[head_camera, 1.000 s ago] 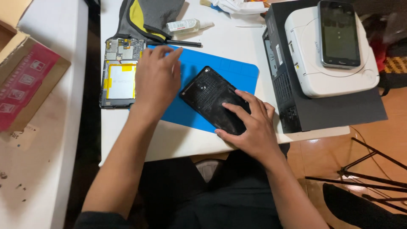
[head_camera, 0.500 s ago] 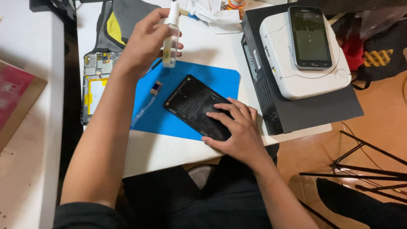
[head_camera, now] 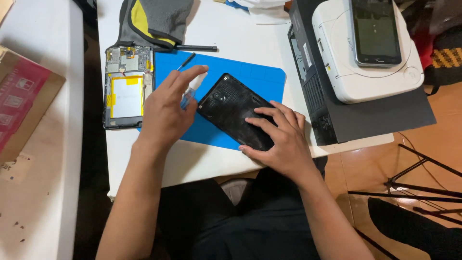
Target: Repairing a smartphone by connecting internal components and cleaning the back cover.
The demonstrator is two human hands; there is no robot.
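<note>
Fingers of the left hand (head_camera: 166,113) are clenched around a small clear plastic bottle with a white nozzle (head_camera: 191,91), its tip angled toward the two o'clock side, just short of the glossy black rectangular phone back panel (head_camera: 236,111). That panel lies tilted on the matte blue rubbery work mat (head_camera: 260,74) at the middle of the white surface (head_camera: 144,159). The right hand (head_camera: 281,139) lies flat on the panel's five o'clock end, fingers spread and pressing, grasping nothing. By the look of it, this is the stage of dripping liquid along the panel's edge; the next move would seem to call for a steady nozzle and a panel kept from sliding. At nine o'clock lies an opened phone chassis with a pale battery and yellow tape (head_camera: 126,86); at twelve o'clock a slim black screwdriver (head_camera: 190,48); at two o'clock a dark phone on a white rounded box (head_camera: 375,31).
</note>
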